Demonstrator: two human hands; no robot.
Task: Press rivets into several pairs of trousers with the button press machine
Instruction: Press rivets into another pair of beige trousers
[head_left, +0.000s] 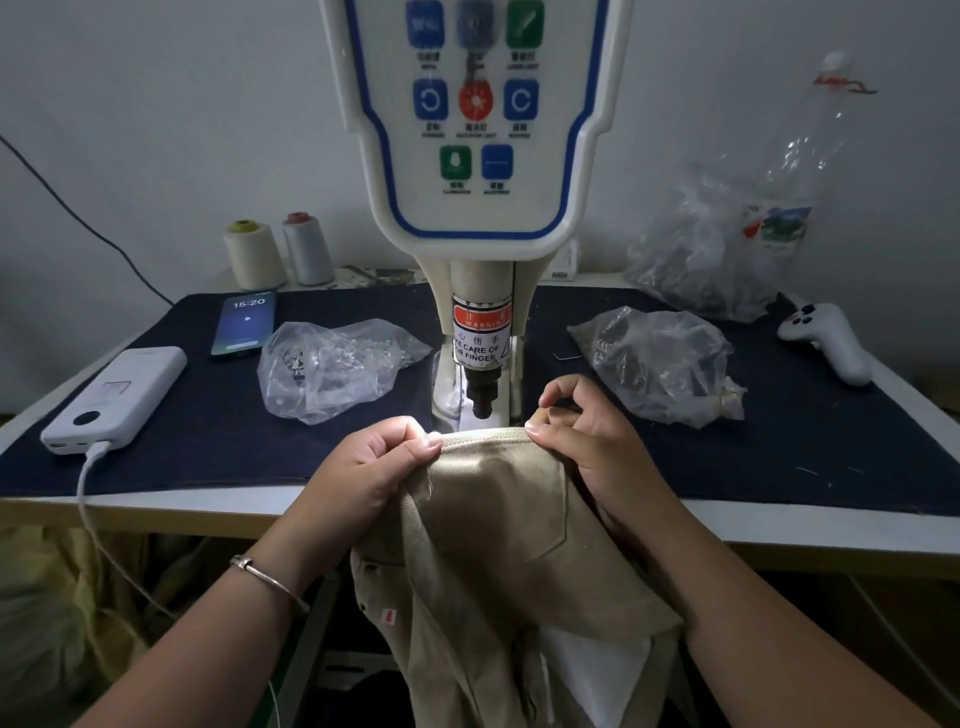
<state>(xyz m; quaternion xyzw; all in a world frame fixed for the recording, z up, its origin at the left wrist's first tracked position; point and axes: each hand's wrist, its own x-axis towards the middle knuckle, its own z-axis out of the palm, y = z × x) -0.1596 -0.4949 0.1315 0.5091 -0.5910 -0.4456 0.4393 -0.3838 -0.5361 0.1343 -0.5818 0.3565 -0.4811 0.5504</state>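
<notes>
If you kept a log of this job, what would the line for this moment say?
left hand pinches trousers edge | right hand pinches the same edge | edge below press head | rivet not seen

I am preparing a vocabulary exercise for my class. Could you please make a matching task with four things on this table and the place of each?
Things:
1. phone
2. power bank
3. white controller
4. thread cones

Places:
A. far right of the table
B. back left, by the wall
C. front left corner, cable plugged in
D. on the dark mat, behind the power bank

Pairs: 1-D, 2-C, 3-A, 4-B
</notes>
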